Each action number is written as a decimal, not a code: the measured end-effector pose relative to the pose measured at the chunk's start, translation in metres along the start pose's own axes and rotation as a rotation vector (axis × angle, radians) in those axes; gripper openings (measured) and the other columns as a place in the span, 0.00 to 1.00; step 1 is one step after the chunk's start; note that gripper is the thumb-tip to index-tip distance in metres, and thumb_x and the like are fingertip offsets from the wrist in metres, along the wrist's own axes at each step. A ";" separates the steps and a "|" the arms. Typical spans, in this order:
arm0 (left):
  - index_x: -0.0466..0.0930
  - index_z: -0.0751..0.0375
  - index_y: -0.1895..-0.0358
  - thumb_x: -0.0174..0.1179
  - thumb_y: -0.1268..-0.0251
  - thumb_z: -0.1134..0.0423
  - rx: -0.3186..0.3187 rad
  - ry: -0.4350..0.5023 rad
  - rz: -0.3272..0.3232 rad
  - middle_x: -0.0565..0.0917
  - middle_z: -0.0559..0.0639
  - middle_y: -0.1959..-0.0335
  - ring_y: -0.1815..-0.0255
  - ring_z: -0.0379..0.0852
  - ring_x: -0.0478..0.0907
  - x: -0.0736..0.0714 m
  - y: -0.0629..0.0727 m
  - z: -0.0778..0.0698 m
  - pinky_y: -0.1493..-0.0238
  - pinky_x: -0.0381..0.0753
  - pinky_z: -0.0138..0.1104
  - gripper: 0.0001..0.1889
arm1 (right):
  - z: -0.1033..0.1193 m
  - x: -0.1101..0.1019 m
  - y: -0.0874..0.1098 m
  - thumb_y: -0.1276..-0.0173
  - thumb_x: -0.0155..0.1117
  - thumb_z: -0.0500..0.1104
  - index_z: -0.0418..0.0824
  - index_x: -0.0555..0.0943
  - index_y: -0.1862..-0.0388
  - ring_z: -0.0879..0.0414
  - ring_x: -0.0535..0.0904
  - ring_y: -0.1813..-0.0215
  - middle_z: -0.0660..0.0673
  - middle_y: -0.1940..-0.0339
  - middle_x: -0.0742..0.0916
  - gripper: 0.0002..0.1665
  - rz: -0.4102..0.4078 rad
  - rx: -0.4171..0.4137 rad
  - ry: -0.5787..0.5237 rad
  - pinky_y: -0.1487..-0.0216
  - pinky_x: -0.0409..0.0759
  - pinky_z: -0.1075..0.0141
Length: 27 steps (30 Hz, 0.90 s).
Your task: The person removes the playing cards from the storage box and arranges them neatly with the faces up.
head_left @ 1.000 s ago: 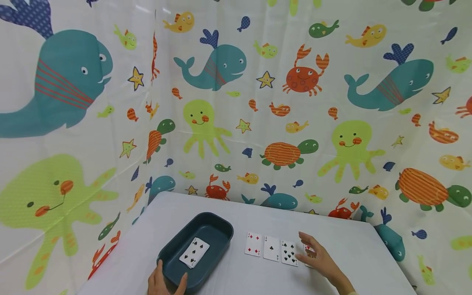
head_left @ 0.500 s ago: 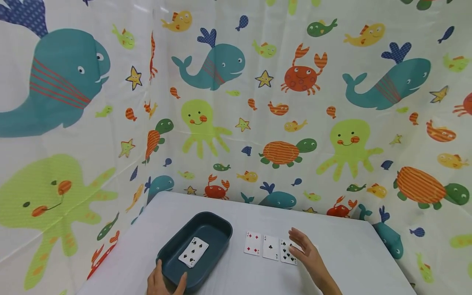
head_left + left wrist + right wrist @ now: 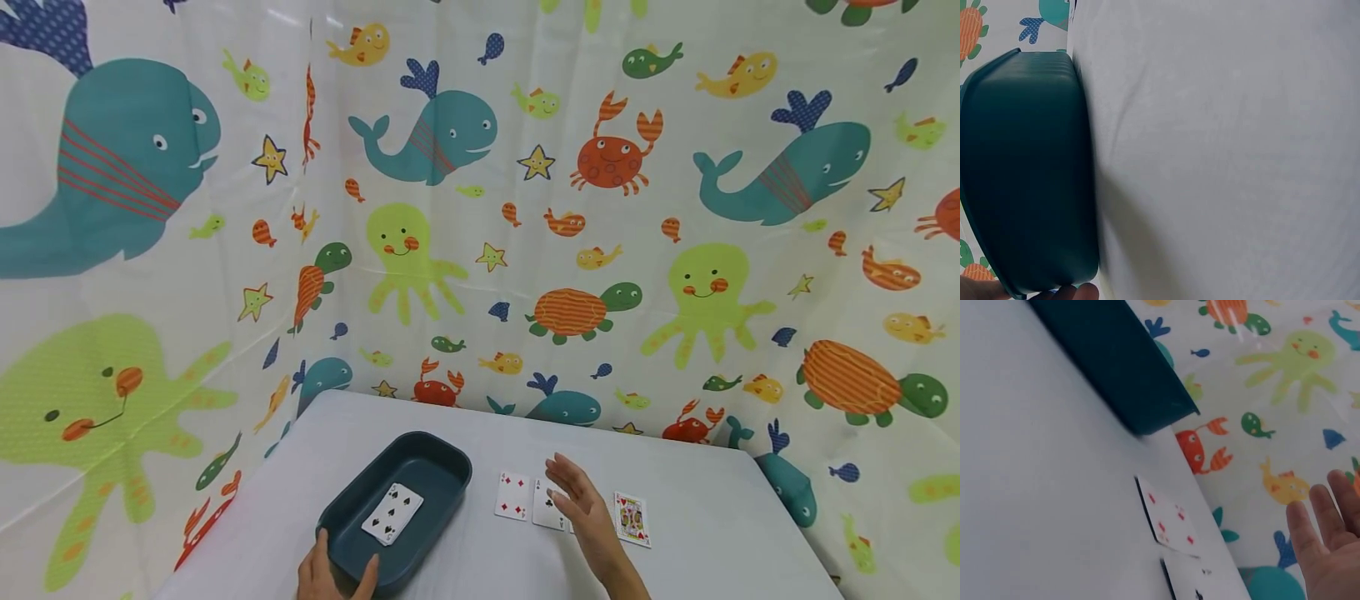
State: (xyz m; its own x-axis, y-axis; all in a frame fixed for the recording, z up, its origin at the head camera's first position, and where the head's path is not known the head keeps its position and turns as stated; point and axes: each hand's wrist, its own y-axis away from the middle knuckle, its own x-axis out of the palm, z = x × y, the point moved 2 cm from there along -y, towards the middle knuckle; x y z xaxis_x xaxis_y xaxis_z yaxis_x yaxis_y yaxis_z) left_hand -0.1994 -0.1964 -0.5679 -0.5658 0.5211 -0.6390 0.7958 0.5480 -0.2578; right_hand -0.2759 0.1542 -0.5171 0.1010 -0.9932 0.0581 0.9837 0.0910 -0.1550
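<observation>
My left hand [image 3: 324,575] holds the near end of a dark teal plastic tub [image 3: 442,521], thumb and fingers spread about its corner. Inside the tub lies a small stack of playing cards with a spades card [image 3: 392,514] on top. My right hand [image 3: 588,521], fingers spread and empty, hovers over a row of face-up cards. Below it, the ace of clubs [image 3: 546,510] is partly covered and the spades card beside it almost wholly hidden. A diamonds card [image 3: 512,496] heads the row's left end; a face card [image 3: 632,519] lies at its right end.
A white cloth-covered table [image 3: 720,533] carries everything. Behind and beside it hangs a curtain [image 3: 495,333] printed with sea animals, which meets the table's back edge. In the right wrist view the tub [image 3: 1116,369] stands beyond the diamonds card [image 3: 1169,519].
My right hand has moved left along the row, from over the face card to over the ace of clubs and the spades card. The face card is now uncovered. My left hand stays on the tub.
</observation>
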 end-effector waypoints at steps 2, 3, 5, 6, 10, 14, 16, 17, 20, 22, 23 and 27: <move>0.62 0.80 0.30 0.78 0.55 0.51 0.004 0.002 -0.003 0.68 0.81 0.41 0.45 0.77 0.72 0.000 0.000 0.000 0.47 0.74 0.67 0.53 | 0.000 0.010 -0.002 0.24 0.59 0.40 0.37 0.60 0.20 0.43 0.65 0.23 0.35 0.22 0.69 0.37 0.021 -0.003 -0.020 0.36 0.76 0.71; 0.62 0.80 0.30 0.78 0.55 0.51 0.005 0.003 -0.007 0.68 0.81 0.41 0.45 0.77 0.72 -0.001 0.000 0.000 0.47 0.74 0.67 0.53 | 0.000 0.016 -0.003 0.24 0.59 0.41 0.37 0.59 0.20 0.39 0.62 0.22 0.35 0.22 0.68 0.37 0.034 -0.001 -0.026 0.35 0.75 0.70; 0.62 0.80 0.30 0.78 0.56 0.52 0.009 0.008 -0.015 0.68 0.80 0.41 0.45 0.76 0.72 -0.001 0.001 0.000 0.47 0.75 0.67 0.53 | 0.001 0.027 -0.006 0.24 0.59 0.42 0.38 0.60 0.20 0.38 0.61 0.21 0.36 0.22 0.68 0.38 0.052 0.003 -0.037 0.34 0.75 0.69; 0.62 0.80 0.30 0.78 0.56 0.52 0.009 0.007 -0.015 0.68 0.80 0.41 0.45 0.76 0.72 -0.001 0.001 0.000 0.47 0.75 0.67 0.53 | 0.001 0.032 -0.007 0.24 0.59 0.42 0.38 0.60 0.20 0.38 0.61 0.21 0.36 0.22 0.68 0.38 0.064 0.003 -0.043 0.33 0.75 0.68; 0.62 0.80 0.30 0.78 0.56 0.52 0.009 0.015 -0.010 0.68 0.80 0.41 0.45 0.76 0.72 -0.002 0.001 0.000 0.47 0.75 0.67 0.53 | 0.002 0.051 -0.011 0.24 0.58 0.43 0.37 0.59 0.20 0.38 0.61 0.21 0.35 0.21 0.67 0.38 0.117 -0.013 -0.062 0.31 0.73 0.66; 0.62 0.80 0.30 0.78 0.55 0.51 0.004 0.014 0.006 0.68 0.81 0.41 0.44 0.77 0.72 -0.001 0.001 -0.001 0.46 0.75 0.67 0.53 | 0.002 0.067 -0.014 0.23 0.56 0.40 0.35 0.58 0.20 0.36 0.59 0.20 0.33 0.21 0.66 0.37 0.177 -0.043 -0.097 0.32 0.73 0.69; 0.62 0.80 0.30 0.78 0.55 0.51 0.002 0.013 0.007 0.68 0.81 0.41 0.44 0.76 0.72 -0.001 0.001 -0.001 0.46 0.75 0.67 0.53 | 0.001 0.073 -0.014 0.22 0.56 0.40 0.36 0.58 0.20 0.36 0.59 0.20 0.33 0.21 0.66 0.37 0.198 -0.043 -0.110 0.32 0.73 0.69; 0.62 0.80 0.30 0.78 0.55 0.51 0.001 0.010 0.009 0.68 0.80 0.41 0.44 0.76 0.72 -0.001 0.001 -0.001 0.46 0.75 0.66 0.53 | 0.000 0.077 -0.014 0.22 0.56 0.40 0.36 0.58 0.20 0.36 0.59 0.20 0.34 0.21 0.66 0.36 0.204 -0.039 -0.109 0.32 0.73 0.68; 0.62 0.79 0.30 0.78 0.55 0.50 0.004 0.013 0.004 0.68 0.80 0.41 0.44 0.76 0.72 -0.002 0.002 0.000 0.46 0.75 0.66 0.53 | -0.002 0.086 -0.015 0.22 0.57 0.43 0.37 0.59 0.20 0.39 0.61 0.21 0.36 0.22 0.68 0.36 0.214 -0.018 -0.096 0.29 0.72 0.63; 0.62 0.79 0.30 0.78 0.55 0.51 0.010 0.021 0.000 0.69 0.80 0.41 0.44 0.76 0.72 -0.003 0.002 -0.001 0.46 0.75 0.66 0.53 | -0.003 0.092 -0.016 0.21 0.57 0.45 0.38 0.59 0.20 0.40 0.62 0.21 0.36 0.22 0.69 0.36 0.221 -0.002 -0.083 0.27 0.70 0.56; 0.62 0.80 0.30 0.77 0.55 0.51 0.013 0.025 0.000 0.69 0.80 0.41 0.44 0.76 0.72 -0.003 0.002 -0.001 0.46 0.75 0.66 0.53 | -0.004 0.095 -0.016 0.21 0.57 0.46 0.39 0.60 0.20 0.41 0.63 0.21 0.37 0.22 0.69 0.36 0.225 0.005 -0.075 0.26 0.69 0.54; 0.62 0.80 0.30 0.77 0.55 0.52 0.020 0.036 0.001 0.69 0.80 0.41 0.44 0.76 0.72 -0.005 0.001 -0.001 0.46 0.75 0.66 0.52 | -0.006 0.109 -0.020 0.22 0.58 0.47 0.38 0.60 0.20 0.41 0.63 0.22 0.37 0.22 0.70 0.37 0.265 0.004 -0.056 0.26 0.66 0.48</move>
State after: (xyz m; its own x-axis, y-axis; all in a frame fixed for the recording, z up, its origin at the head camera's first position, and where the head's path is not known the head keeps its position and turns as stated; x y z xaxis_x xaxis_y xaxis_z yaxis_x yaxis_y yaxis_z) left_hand -0.1961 -0.1974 -0.5643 -0.5720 0.5451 -0.6129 0.8003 0.5346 -0.2716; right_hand -0.2851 0.0436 -0.5138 0.3632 -0.9291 0.0703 0.9224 0.3479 -0.1679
